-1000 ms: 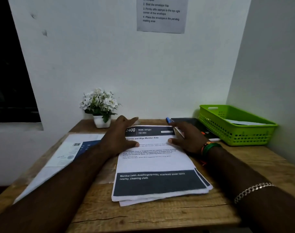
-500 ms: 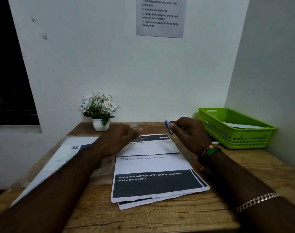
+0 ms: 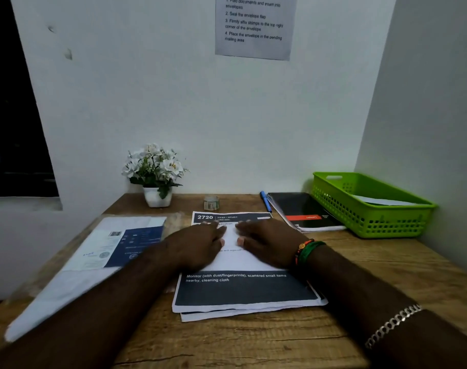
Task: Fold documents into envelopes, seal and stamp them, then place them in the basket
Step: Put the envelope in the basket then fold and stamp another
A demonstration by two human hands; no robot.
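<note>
Pressing flat, hands (image 3: 231, 243) cover lengthwise document (image 3: 243, 291).

Green perforated basket (image 3: 371, 209) at two o'clock, white-and-dark-navy printed documents (image 3: 243, 288) at centre, white flowers (image 3: 154, 166) at eleven o'clock, blue pen (image 3: 265, 201), black notebook (image 3: 301, 209) with red band, brown wooden desk (image 3: 253, 339)

small office mail desk, wall instr sheet (image 3: 255, 26), green basket (image 3: 371, 209), docs (image 3: 243, 288), notebook (image 3: 304, 211)

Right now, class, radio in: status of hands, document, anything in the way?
Left hand, right hand flat, pressing the top document. Fold unclear. Basket far right, way clear.
</note>
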